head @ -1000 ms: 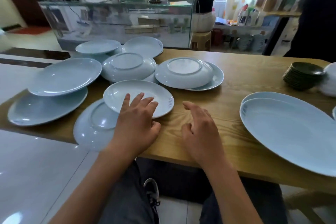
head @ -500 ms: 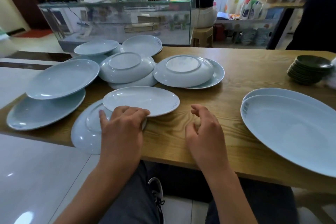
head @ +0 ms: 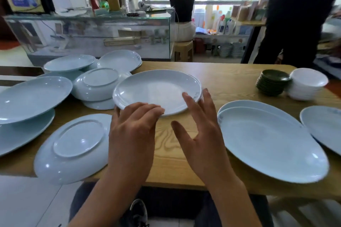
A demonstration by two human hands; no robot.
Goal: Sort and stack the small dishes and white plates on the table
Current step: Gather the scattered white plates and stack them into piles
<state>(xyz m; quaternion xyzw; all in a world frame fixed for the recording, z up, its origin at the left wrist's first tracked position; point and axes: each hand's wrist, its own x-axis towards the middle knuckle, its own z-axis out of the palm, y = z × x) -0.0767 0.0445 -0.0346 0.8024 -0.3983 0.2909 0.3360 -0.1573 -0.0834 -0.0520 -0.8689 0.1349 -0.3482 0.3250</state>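
My left hand (head: 132, 131) grips the near rim of a pale round plate (head: 156, 88) and holds it tilted above the middle of the wooden table (head: 230, 79). My right hand (head: 201, 134) is spread with straight fingers, its fingertips at the plate's right rim. An upside-down plate (head: 73, 145) lies at the front left, overhanging the table edge. Two large oval plates (head: 267, 143) are stacked at the right. A stack of dark green small dishes (head: 273, 83) and a stack of white small dishes (head: 306, 86) stand at the far right.
Large plates (head: 31, 97) are piled at the left, upside-down deep plates (head: 96, 84) behind them, and more plates (head: 120, 61) at the back. Another plate (head: 324, 125) lies at the right edge. A glass counter (head: 92, 33) and a standing person (head: 295, 14) are beyond the table.
My left hand has curled round the plate's rim, lifted it off the upside-down plate and carried it right. My right hand has opened and risen to the plate's right rim.
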